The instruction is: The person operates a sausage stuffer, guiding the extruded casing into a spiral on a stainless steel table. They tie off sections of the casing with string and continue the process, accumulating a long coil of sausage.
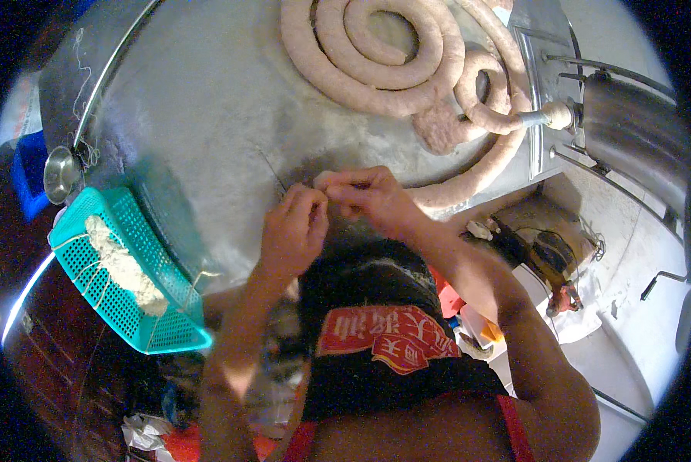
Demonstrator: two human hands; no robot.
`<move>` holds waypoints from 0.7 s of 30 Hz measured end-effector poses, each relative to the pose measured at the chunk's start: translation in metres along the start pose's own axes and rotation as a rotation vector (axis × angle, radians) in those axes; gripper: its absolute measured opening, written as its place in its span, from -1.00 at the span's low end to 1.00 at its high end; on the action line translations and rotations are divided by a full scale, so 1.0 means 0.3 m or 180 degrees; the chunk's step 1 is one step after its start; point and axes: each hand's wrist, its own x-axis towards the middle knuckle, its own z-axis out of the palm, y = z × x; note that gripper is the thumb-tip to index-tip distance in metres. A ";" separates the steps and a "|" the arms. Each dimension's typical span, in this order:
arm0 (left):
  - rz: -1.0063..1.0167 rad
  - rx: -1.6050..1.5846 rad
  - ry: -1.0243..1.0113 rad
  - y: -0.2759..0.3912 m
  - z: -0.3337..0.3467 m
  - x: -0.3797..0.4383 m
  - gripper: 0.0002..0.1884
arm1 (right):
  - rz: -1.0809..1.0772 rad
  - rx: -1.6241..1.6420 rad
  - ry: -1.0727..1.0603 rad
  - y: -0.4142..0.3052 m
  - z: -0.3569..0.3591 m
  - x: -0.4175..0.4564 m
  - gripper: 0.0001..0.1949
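My left hand (295, 229) and my right hand (371, 199) meet over the metal worktop (207, 110), fingertips close together and pinched. A thin dark needle-like strand (271, 167) juts up and left from my left fingers. What lies between the right fingertips is too small and hidden to tell. One length of filled sausage casing (466, 187) runs along the worktop's near edge and ends out of sight behind my right wrist. Ahead lies a large coil of sausage (374, 95), with a lump of ground meat (440, 128) touching it.
On the right, a sausage stuffer's metal cylinder (634, 121) has casing on its nozzle (556, 115). A teal plastic basket (175, 283) with a pale bundle of string (123, 268) stands at the left edge, beside a metal bowl (62, 173). Cables (553, 245) lie below right.
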 end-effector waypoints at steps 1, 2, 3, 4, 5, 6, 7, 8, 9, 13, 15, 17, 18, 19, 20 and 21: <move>-0.0076 -0.0033 -0.0086 0.009 -0.003 0.008 -0.91 | -0.0288 -0.0231 0.0078 0.006 0.009 -0.002 -0.71; -0.0139 -0.0110 -0.0070 0.013 -0.007 0.020 -0.92 | -0.0568 -0.0474 0.0097 0.012 0.014 0.000 -0.71; -0.0204 -0.0191 -0.0083 0.011 -0.009 0.040 -0.92 | -0.0926 -0.0697 0.0155 0.017 0.013 -0.002 -0.70; -0.0296 -0.0277 -0.0086 0.011 -0.007 0.056 -0.93 | -0.1242 -0.1102 0.0192 0.023 0.015 0.003 -0.72; -0.0320 -0.0372 -0.0124 0.010 -0.005 0.070 -0.92 | -0.1026 -0.0957 0.0245 0.027 0.011 0.001 -0.72; -0.0352 -0.0442 -0.0124 0.003 -0.004 0.089 -0.91 | -0.0834 -0.0812 0.0290 0.029 0.010 0.005 -0.72; -0.0334 -0.0491 -0.0078 -0.006 -0.004 0.105 -0.90 | -0.0618 -0.0685 0.0350 0.029 0.005 0.005 -0.72; -0.0431 -0.0547 0.0279 -0.017 -0.003 0.120 -0.84 | -0.0489 -0.0298 0.0334 0.028 0.004 0.006 -0.73; -0.0325 -0.0635 0.0205 -0.031 -0.004 0.132 -0.82 | -0.0367 -0.0165 0.0321 0.024 0.003 0.006 -0.73; -0.0008 -0.0977 -0.0395 -0.101 -0.015 0.152 -0.78 | -0.0093 0.0507 0.0184 0.006 0.004 0.001 -0.72; -0.0151 -0.1339 -0.0666 -0.123 -0.008 0.143 -0.79 | -0.0092 0.0674 0.0110 -0.001 0.000 -0.002 -0.71; -0.0232 -0.1492 -0.0715 -0.141 -0.002 0.143 -0.81 | -0.0143 0.0591 -0.0010 -0.009 -0.009 -0.003 -0.71; -0.0271 -0.1562 -0.0736 -0.148 -0.001 0.145 -0.83 | -0.0149 0.0424 0.0026 -0.012 -0.012 -0.004 -0.72; -0.0220 -0.1503 -0.0763 -0.152 0.001 0.149 -0.84 | -0.0160 0.0255 0.0058 -0.016 -0.015 -0.006 -0.72; -0.0168 -0.1441 -0.0787 -0.156 -0.001 0.152 -0.85 | -0.0224 0.0106 0.0059 -0.020 -0.017 -0.007 -0.72; -0.0086 -0.1363 -0.0765 -0.158 -0.002 0.155 -0.86 | -0.0154 0.0100 0.0068 -0.025 -0.018 -0.009 -0.72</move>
